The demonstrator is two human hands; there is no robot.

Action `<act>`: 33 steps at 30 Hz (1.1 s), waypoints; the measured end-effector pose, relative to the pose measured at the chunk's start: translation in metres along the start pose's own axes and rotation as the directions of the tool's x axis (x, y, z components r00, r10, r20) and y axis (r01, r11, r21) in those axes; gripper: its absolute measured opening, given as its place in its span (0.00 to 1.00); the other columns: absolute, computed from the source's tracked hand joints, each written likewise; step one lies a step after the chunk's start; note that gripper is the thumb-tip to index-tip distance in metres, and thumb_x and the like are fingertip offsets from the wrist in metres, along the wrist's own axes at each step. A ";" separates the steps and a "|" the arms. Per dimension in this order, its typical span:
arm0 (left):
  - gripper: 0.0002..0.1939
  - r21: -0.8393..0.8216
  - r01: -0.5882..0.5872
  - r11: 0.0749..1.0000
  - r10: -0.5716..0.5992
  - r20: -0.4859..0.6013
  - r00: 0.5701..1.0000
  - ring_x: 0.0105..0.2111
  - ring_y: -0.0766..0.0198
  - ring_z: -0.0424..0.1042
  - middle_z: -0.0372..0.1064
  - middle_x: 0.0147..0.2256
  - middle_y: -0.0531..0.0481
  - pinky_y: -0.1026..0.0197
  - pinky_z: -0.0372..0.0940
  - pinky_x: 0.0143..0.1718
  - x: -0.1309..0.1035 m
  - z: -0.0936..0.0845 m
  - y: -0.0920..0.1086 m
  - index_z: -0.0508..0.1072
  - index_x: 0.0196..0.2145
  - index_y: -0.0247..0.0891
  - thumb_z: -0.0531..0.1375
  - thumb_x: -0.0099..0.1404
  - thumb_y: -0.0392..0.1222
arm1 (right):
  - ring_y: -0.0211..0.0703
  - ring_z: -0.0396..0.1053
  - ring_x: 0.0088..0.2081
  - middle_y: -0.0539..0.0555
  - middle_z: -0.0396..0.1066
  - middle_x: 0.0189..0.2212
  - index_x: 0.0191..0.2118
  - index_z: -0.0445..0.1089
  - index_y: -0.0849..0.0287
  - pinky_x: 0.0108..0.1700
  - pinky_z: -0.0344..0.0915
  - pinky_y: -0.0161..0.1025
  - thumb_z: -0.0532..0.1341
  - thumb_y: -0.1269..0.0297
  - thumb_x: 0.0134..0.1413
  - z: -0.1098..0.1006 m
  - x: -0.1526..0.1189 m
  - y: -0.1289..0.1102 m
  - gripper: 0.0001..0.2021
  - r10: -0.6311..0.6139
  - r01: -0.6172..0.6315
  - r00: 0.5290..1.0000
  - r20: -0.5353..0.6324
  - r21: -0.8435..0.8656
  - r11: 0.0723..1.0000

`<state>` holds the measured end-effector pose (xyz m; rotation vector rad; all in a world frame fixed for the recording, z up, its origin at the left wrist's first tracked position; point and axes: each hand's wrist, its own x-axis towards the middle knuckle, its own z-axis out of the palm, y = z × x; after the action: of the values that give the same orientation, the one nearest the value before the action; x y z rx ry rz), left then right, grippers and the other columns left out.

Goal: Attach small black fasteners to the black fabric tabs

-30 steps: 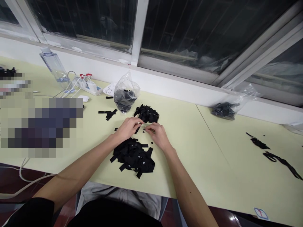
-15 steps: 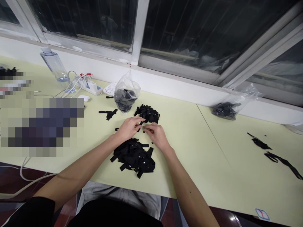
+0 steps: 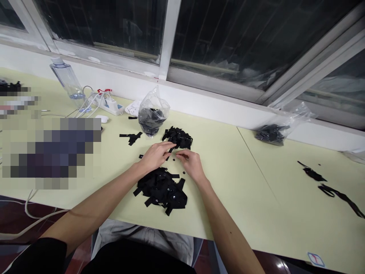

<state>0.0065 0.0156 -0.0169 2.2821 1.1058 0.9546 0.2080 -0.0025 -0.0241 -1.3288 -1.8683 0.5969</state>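
Observation:
My left hand (image 3: 155, 156) is closed, pinching a short black fabric strap (image 3: 169, 155) between thumb and fingers. Just to its right, my right hand (image 3: 192, 164) has thumb and fingertips pressed together; whatever they hold is too small to make out. A small gap separates the two hands. Below them on the table lies a heap of black fabric straps (image 3: 162, 190), some with small shiny spots. Beyond my fingertips sits a second, smaller pile of black straps (image 3: 178, 137). Small black rings (image 3: 184, 172) lie loose around my right hand.
An open clear bag of black pieces (image 3: 152, 118) stands behind the piles, near a power strip (image 3: 112, 104) and a water bottle (image 3: 67, 82). Another bag (image 3: 270, 134) lies at the back right, black straps (image 3: 342, 196) at far right. A blurred-out area (image 3: 54, 152) covers the left.
My right hand has drawn slightly away to the right from my left hand, widening the gap. The left hand keeps its pinch on the strap in nearly the same place.

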 end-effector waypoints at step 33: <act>0.27 -0.358 0.117 0.926 -0.106 0.049 0.993 0.31 0.67 0.76 0.64 0.60 0.46 0.61 0.75 0.36 0.001 0.002 0.013 0.70 0.58 0.45 0.64 0.61 0.34 | 0.45 0.72 0.35 0.54 0.76 0.34 0.34 0.76 0.56 0.39 0.68 0.42 0.69 0.59 0.49 0.013 0.000 -0.012 0.08 0.208 -0.124 0.974 -0.090 0.555 0.822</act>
<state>0.0153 0.0083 -0.0094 1.9103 0.9467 0.9845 0.1911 -0.0064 -0.0233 -1.1128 -1.3208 1.0101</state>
